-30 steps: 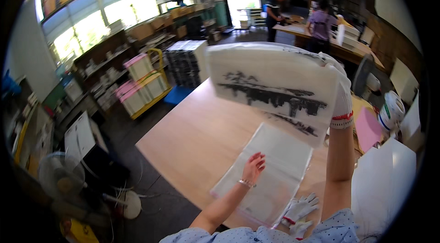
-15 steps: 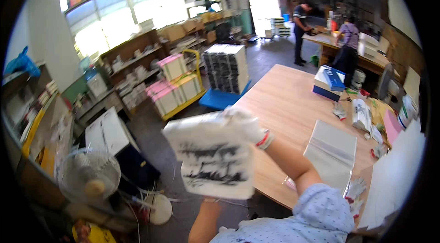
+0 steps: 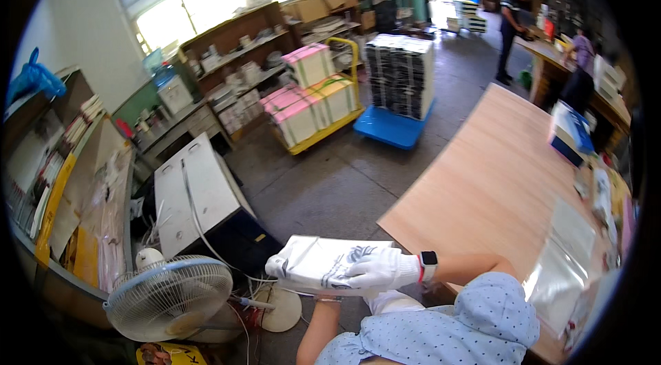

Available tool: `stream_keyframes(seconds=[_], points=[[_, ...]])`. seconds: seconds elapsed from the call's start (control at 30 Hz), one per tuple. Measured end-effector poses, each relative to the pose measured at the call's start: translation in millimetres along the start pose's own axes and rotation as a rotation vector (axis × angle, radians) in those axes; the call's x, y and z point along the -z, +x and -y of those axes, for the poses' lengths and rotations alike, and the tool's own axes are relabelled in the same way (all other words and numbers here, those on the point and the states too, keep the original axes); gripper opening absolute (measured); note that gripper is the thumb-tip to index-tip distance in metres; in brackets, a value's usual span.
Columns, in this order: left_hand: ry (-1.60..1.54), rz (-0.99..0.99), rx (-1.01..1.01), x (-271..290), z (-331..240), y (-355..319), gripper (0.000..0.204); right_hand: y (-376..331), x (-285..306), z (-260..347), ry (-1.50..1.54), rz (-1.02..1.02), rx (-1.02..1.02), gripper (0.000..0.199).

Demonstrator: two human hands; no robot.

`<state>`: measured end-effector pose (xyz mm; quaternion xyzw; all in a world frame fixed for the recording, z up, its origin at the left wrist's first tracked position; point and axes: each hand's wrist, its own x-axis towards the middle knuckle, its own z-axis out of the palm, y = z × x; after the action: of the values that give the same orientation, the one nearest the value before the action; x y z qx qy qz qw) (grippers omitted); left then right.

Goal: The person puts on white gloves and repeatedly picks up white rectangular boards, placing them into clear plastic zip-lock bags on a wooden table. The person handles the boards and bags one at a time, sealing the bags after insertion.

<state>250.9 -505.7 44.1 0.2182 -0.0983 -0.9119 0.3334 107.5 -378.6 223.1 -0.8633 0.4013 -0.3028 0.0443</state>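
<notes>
A white packet with grey-black ink pictures on it is held in front of my body, tilted nearly flat, clear of the table. My left hand, in a white glove, grips its left end; most of that hand is hidden under the packet. Across the right part of the upper face lies my right hand, also white-gloved, its fingers stretched out flat over the print. A watch with a white strap sits on the right wrist.
To the right stands a wooden table with a clear plastic sheet and a blue-and-white box. A fan and a white-topped cabinet are at left. Beyond are a yellow trolley, a blue trolley and two people.
The packet has tipped from facing me upright to nearly flat, and lower. My right hand has moved from its top edge onto its face. The view has swung left.
</notes>
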Motion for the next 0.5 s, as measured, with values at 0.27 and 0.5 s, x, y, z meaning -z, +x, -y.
stream_keyframes(seconds=[0.27,0.5], points=[[0.196,-0.117,-0.074,-25,-116,181,0.062,94,23,-216,0.631,0.020,-0.397,0.034],[0.317,-0.165,-0.090,-41,-229,323,0.063,159,-49,-402,1.468,-0.031,-0.886,0.068]])
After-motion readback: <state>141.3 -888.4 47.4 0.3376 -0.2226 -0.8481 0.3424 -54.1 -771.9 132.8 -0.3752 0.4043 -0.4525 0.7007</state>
